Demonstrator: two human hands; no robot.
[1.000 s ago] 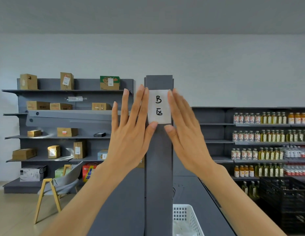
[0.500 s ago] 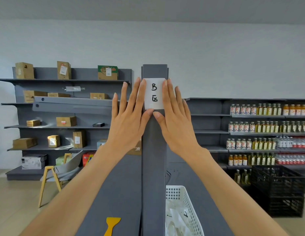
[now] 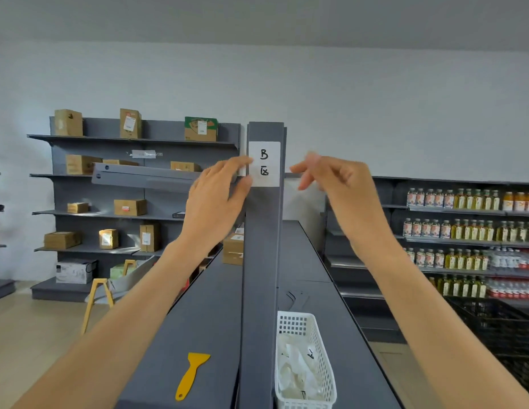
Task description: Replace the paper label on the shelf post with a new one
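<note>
A white paper label point(image 3: 264, 163) with a handwritten "B" and a character below it sits flat near the top of the grey shelf post point(image 3: 258, 276). My left hand point(image 3: 217, 199) is at the post's left side, fingertips touching the label's left edge, fingers apart and holding nothing. My right hand point(image 3: 335, 184) hovers to the right of the post, clear of the label, fingers loosely curled and blurred, with nothing in it.
A yellow scraper point(image 3: 192, 374) lies on the grey shelf top left of the post. A white basket point(image 3: 326, 376) with crumpled paper stands right of it. Boxes point(image 3: 129, 207) fill the left shelves, bottles point(image 3: 464, 228) the right; a black crate point(image 3: 499, 329) sits lower right.
Both hands have come off the label's face. My right hand pulled away to the right; my left slid to the post's left side. The view tilted down, showing the scraper and basket.
</note>
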